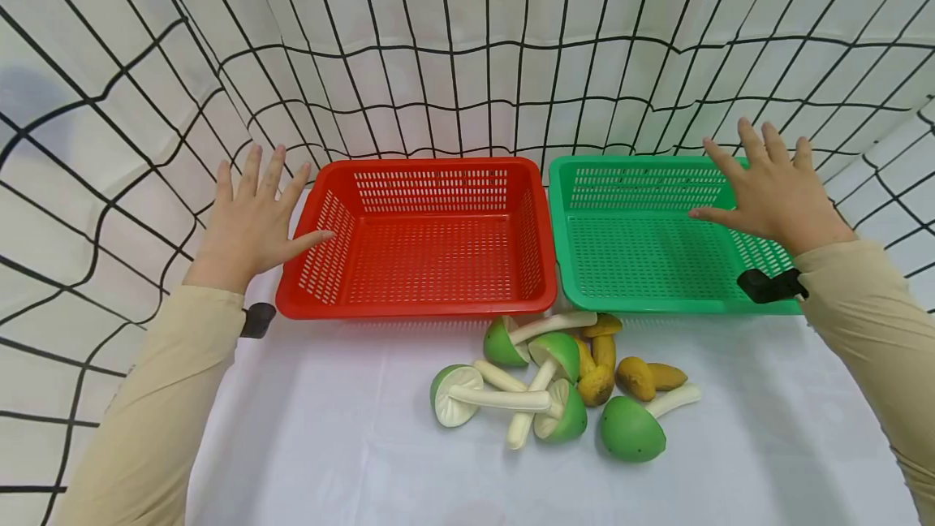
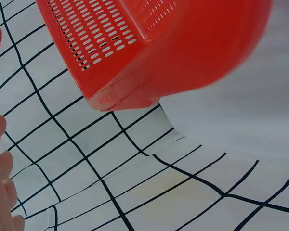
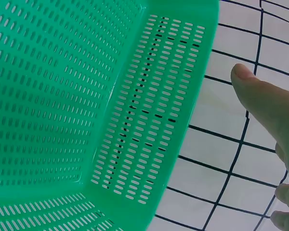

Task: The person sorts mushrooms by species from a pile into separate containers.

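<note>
The person's left hand (image 1: 252, 226), fingers spread straight, is at the left end of a red, rectangular, slotted plastic basket (image 1: 438, 308). The right hand (image 1: 774, 189), likewise splayed, is over the right end of a matching green plastic basket (image 1: 643, 266) alongside. In front, smooth green-capped mushrooms (image 1: 632, 431) with pale, crossing stems crowd lumpy yellow-brown mushrooms (image 1: 636, 380). Black-gridded white sheeting (image 1: 431, 19) rises behind.

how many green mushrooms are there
5, in the head view: a green-capped mushroom nearest the red basket, another to its lower right, a third leftmost, a fourth lower middle, stem partly covered, and a fifth rightmost. None appears hidden.
</note>
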`<state>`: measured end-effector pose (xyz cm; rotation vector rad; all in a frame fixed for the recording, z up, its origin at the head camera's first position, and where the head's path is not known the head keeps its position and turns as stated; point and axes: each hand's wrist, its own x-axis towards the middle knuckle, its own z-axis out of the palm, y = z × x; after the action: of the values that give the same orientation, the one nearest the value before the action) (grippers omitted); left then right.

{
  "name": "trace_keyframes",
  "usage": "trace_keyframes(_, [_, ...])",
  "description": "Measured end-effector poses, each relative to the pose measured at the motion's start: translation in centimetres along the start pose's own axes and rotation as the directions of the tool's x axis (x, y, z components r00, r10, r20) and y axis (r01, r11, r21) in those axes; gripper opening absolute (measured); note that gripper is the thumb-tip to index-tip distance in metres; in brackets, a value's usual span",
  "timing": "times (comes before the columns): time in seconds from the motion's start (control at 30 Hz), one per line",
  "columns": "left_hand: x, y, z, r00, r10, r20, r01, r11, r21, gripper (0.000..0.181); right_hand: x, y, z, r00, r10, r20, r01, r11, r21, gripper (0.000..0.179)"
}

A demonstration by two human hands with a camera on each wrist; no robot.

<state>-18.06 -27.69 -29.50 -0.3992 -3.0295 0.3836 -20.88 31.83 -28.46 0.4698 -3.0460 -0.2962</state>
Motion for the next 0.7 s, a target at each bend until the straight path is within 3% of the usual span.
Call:
trace_keyframes(0.17, [-1.0,0.5,0.7,0.999,0.007,-0.036,-0.010,0.997,-0.075,0.082,-0.3,-0.7,0.1,1.000,-0.020,-0.013,0.020,0.999,0.028,0.097])
trace_keyframes(0.4, [-3.4,1.4,3.2,1.000,-0.003,-0.031,-0.004,0.973,-0.229,0.080,-1.6,-3.1,-0.1,0.992,-0.073,-0.106,0.083,0.993,0.089,0.095])
trace_keyframes(0.57, [-4.8,1.6,4.7,1.000,-0.020,-0.024,0.013,0.964,-0.266,0.079,-3.0,-6.0,0.0,0.977,-0.122,-0.175,0.145,0.982,0.125,0.090])
trace_keyframes(0.7, [-5.3,1.9,5.6,1.000,-0.020,-0.009,0.017,0.954,-0.300,0.079,-4.3,-8.7,0.8,0.947,-0.185,-0.261,0.234,0.957,0.170,0.085])
